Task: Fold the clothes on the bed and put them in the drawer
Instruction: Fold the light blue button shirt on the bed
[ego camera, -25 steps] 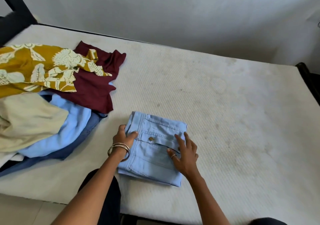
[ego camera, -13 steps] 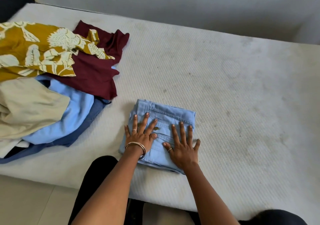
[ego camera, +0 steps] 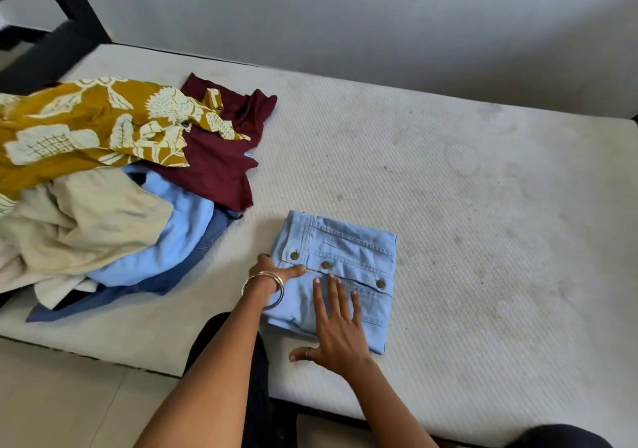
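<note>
At the far left of the bed point(ego camera: 448, 178) lies my pile of unfolded clothes: a mustard shirt with a cream flower print point(ego camera: 86, 126) on top at the back, a beige garment point(ego camera: 86, 226) in front of it, a light blue garment point(ego camera: 176, 237) and a dark blue one point(ego camera: 145, 289) beneath, and a maroon top point(ego camera: 221, 168) spreading out to the right of the heap. The pile sits apart from the piece I am working on, with a strip of bare mattress between them.

Next comes my left hand point(ego camera: 272, 271), bangles point(ego camera: 264, 287) on the wrist, at the left edge of the folded light blue denim garment point(ego camera: 348, 261). Its thumb lies on top of the cloth and the fingers curl down along the edge, so it grips that side of the bundle.

The denim lies folded in a neat rectangle near the front edge of the bed, just in front of me, three brass buttons showing across its upper face.

My right hand point(ego camera: 336, 327) rests flat on the near part of the denim, fingers straight and spread, pointing away from me, pressing down on the cloth without grasping it. Its thumb, with a ring, sticks out to the left onto the mattress just beside the bundle's near edge.
</note>
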The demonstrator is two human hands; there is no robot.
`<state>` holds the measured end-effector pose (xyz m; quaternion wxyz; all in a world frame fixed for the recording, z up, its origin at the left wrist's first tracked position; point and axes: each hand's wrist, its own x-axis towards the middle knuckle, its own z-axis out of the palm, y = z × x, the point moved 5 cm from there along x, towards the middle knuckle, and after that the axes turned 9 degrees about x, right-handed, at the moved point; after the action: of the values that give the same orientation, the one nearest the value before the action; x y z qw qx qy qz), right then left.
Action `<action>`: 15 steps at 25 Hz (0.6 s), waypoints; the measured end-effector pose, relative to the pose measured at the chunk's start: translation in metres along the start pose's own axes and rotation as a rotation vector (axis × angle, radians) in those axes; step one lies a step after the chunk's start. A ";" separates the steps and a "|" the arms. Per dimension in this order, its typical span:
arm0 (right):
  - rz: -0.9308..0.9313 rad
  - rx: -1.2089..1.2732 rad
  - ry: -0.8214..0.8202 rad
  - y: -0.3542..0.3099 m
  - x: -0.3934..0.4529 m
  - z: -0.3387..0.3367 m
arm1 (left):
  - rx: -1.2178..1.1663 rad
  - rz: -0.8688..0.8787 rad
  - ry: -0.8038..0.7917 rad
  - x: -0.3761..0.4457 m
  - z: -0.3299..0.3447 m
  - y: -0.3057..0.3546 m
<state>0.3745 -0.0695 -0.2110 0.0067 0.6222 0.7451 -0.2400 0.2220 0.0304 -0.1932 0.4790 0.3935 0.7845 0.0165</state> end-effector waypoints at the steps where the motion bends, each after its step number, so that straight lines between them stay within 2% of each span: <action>1: 0.039 0.027 0.023 -0.011 0.000 0.005 | -0.113 0.008 -0.079 -0.002 -0.004 0.005; 4: 0.196 0.164 0.131 -0.029 0.003 -0.011 | -0.237 0.008 -0.163 -0.026 -0.015 0.026; 6: 0.209 0.270 0.234 -0.027 -0.001 -0.043 | -0.288 0.036 -0.168 -0.051 -0.021 0.051; 8: 0.175 0.560 0.375 -0.010 -0.005 -0.082 | -0.333 0.071 -0.161 -0.073 -0.026 0.078; 10: 0.113 0.924 0.372 0.015 -0.017 -0.127 | -0.436 0.189 -0.140 -0.100 -0.037 0.111; 12: 0.128 1.263 0.451 0.049 -0.034 -0.169 | -0.506 0.382 -0.078 -0.127 -0.049 0.144; 15: 0.195 1.668 0.450 0.106 -0.056 -0.194 | -0.628 0.646 0.194 -0.152 -0.064 0.169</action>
<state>0.5415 -0.0382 -0.0593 -0.5786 0.5176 0.2530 -0.5774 0.3102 0.0734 0.0221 0.4695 0.4505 0.6198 0.4386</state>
